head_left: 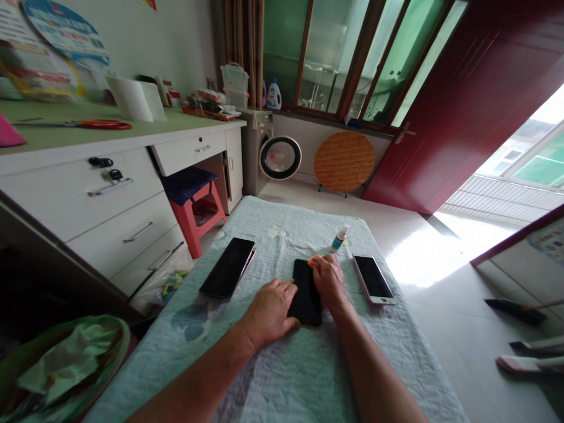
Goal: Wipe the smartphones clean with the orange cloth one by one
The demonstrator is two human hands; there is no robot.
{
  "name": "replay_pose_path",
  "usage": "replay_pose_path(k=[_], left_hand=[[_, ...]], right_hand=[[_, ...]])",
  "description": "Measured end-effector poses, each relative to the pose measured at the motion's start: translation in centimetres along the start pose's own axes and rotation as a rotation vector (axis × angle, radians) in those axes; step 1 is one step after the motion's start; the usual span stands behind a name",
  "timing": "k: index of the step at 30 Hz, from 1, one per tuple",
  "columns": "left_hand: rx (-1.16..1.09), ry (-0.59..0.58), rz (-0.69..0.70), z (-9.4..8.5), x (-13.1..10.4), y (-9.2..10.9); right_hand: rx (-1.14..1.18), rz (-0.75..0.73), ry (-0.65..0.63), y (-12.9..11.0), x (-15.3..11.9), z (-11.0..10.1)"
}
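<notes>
A black phone (305,292) lies flat on the pale green quilted cloth (286,218). Against its left edge rests my left hand (271,310), its fingers and thumb curved around that side. My right hand (328,281) presses an orange cloth (314,260) onto the phone's upper right corner, fingers closed over it. Beyond the right hand stands a small spray bottle (338,239) with a blue label and white cap. To the left lies a larger dark phone (229,267), apparently on top of another thin item. A white-framed phone (373,279) lies at the right.
A white desk (79,200) with drawers runs along the left, with a red stool (198,220) under it. At the lower left is a green bin (121,346) with crumpled waste. Behind are an open washing machine (257,138), a round wooden tabletop (344,160) and a red door (423,111).
</notes>
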State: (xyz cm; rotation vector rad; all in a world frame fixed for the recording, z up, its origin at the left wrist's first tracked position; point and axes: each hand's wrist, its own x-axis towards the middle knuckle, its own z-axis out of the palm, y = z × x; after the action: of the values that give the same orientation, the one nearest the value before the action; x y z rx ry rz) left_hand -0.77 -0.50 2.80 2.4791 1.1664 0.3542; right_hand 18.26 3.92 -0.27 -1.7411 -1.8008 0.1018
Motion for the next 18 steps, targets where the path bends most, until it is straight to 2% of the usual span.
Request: replay_pose_path(k=[4, 10, 15, 18], left_hand=[[-0.005, 0.014, 0.004, 0.0, 0.1, 0.0], [-0.027, 0.028, -0.036, 0.4, 0.1, -0.1], [-0.114, 0.1, -0.072, 1.2, 0.1, -0.7], [-0.143, 0.09, -0.063, 1.3, 0.3, -1.0]], right_hand=[[0.012, -0.007, -0.027, -0.5, 0.1, 0.3], [0.073, -0.132, -0.109, -1.7, -0.2, 0.4], [0.095, -0.233, -0.204, -2.8, -0.9, -0.8], [0.141, -0.277, -0.294, -3.4, -1.4, -1.7]])
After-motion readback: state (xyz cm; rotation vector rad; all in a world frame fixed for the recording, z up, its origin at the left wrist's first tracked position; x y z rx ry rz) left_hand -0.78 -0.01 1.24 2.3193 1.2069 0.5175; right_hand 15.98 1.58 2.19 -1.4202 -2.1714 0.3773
